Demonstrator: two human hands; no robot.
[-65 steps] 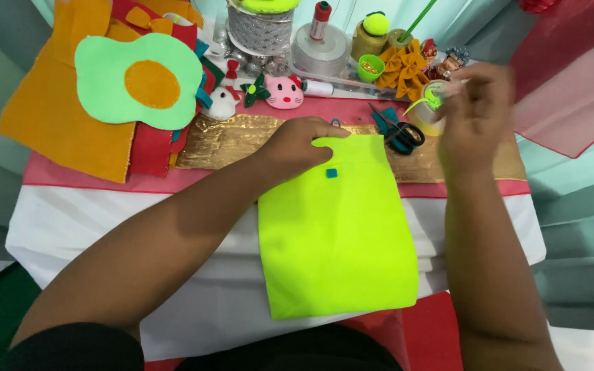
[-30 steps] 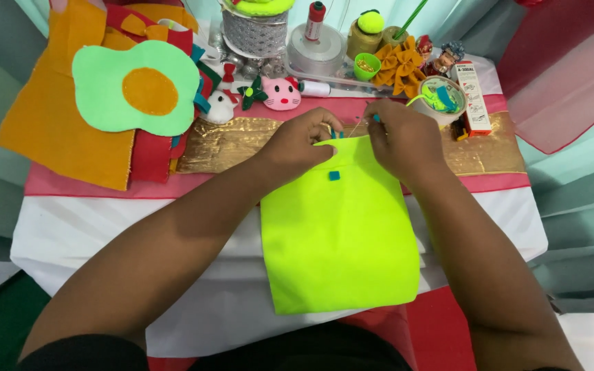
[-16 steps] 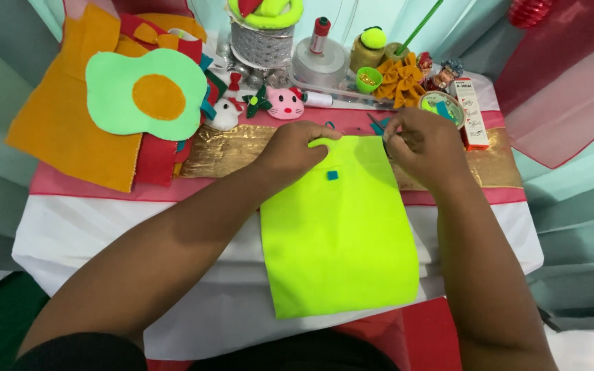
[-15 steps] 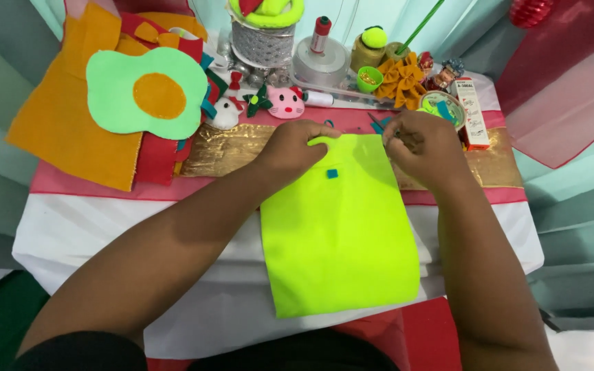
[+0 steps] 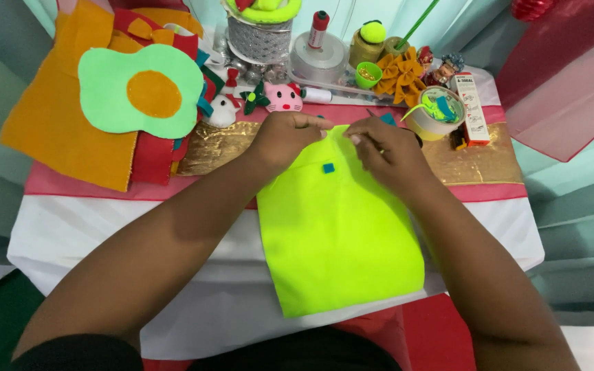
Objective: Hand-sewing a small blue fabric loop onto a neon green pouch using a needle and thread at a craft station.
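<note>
There is one view, from the camera on my head. It looks steeply down and forward over my own forearms onto the table in front of me. It sits close: my arms enter from the bottom corners and fill the lower half, and my left hand and right hand meet near the middle of the frame. The table's far edge, with its clutter of craft supplies, runs along the top. No second view overlaps this one.
</note>
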